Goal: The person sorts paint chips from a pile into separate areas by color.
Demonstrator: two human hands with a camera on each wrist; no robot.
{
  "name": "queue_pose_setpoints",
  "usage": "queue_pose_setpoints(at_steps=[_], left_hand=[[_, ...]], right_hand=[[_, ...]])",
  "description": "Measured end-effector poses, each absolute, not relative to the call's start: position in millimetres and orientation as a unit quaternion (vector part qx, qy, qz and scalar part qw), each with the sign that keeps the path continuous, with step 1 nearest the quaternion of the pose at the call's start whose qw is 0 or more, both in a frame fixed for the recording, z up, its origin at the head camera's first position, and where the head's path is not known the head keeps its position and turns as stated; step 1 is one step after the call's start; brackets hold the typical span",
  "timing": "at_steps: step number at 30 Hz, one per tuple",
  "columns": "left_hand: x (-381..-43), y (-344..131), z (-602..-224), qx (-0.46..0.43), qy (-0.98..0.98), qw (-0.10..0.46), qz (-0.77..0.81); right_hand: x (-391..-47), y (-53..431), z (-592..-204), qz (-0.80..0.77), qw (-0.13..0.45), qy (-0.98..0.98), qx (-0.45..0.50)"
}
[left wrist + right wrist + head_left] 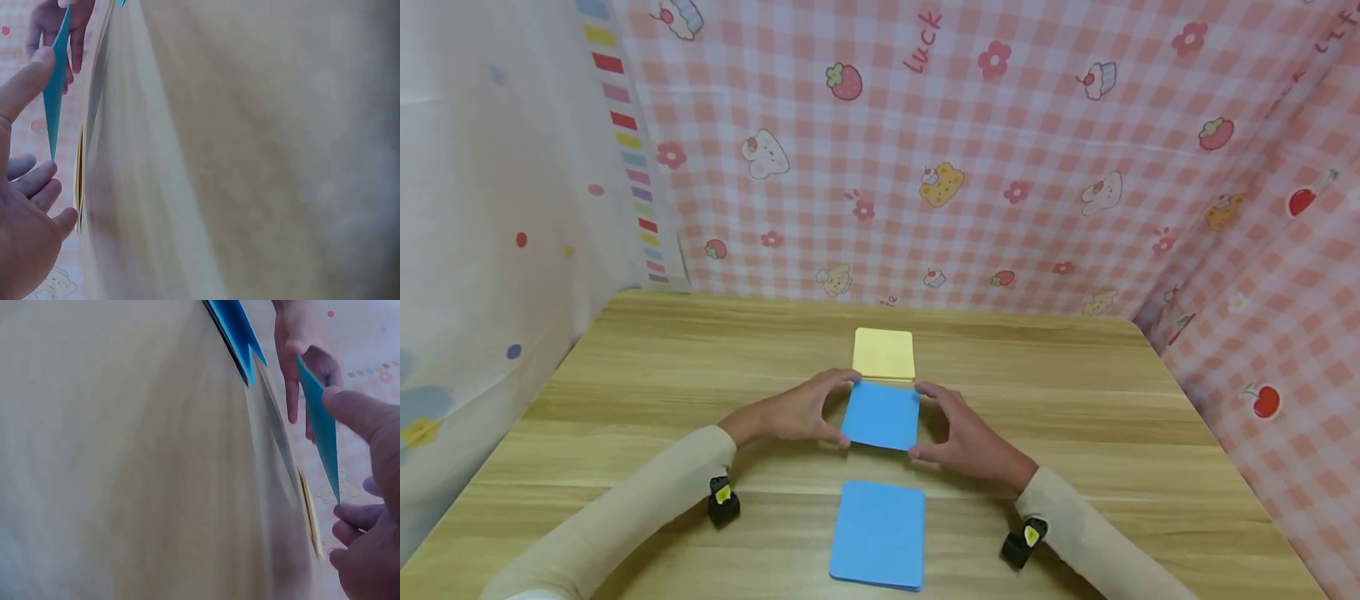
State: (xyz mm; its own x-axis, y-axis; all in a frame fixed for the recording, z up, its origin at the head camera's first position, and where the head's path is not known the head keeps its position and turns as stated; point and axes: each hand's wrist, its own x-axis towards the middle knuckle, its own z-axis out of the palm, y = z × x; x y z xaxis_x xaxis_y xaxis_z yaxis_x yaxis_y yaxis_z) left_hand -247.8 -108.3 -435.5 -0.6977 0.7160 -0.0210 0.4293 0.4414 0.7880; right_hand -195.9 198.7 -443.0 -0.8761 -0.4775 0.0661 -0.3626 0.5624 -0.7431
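Note:
A thin blue paper sheet (882,415) is held above the table between both hands. My left hand (801,408) grips its left side, thumb at the near corner and fingers at the far one. On the opposite side my right hand (966,437) holds it the same way. Both wrist views show the sheet (57,87) nearly edge-on, apart from the tabletop. Just beyond it lies a yellow stack of sheets (883,354) with rounded corners. A blue stack of sheets (878,535) rests nearer to me, in front of the hands.
The wood-grain table (625,375) carries both stacks along its middle. Behind it hangs a pink checked curtain (887,125). A white dotted curtain (497,183) closes off the left side, and more checked cloth (1285,333) hangs at the right.

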Motion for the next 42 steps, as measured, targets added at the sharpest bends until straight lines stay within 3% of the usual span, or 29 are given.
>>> queue_pose_setpoints(at_steps=[7,15,29,42], left_hand=[[-236,-107,-434,0.316,0.818,0.174,0.448],[-219,-106,-425,0.332,0.81,0.131,0.466],[-176,-111,-422,0.315,0.818,0.089,0.473],[-141,-113,-422,0.289,0.817,0.094,0.49]], right_hand=[[-195,205,-432,-0.416,0.061,0.866,-0.27],[-187,210,-420,-0.43,0.054,0.854,-0.287],[-148,204,-410,-0.446,0.044,0.847,-0.286],[-119,202,-411,-0.428,0.057,0.849,-0.305]])
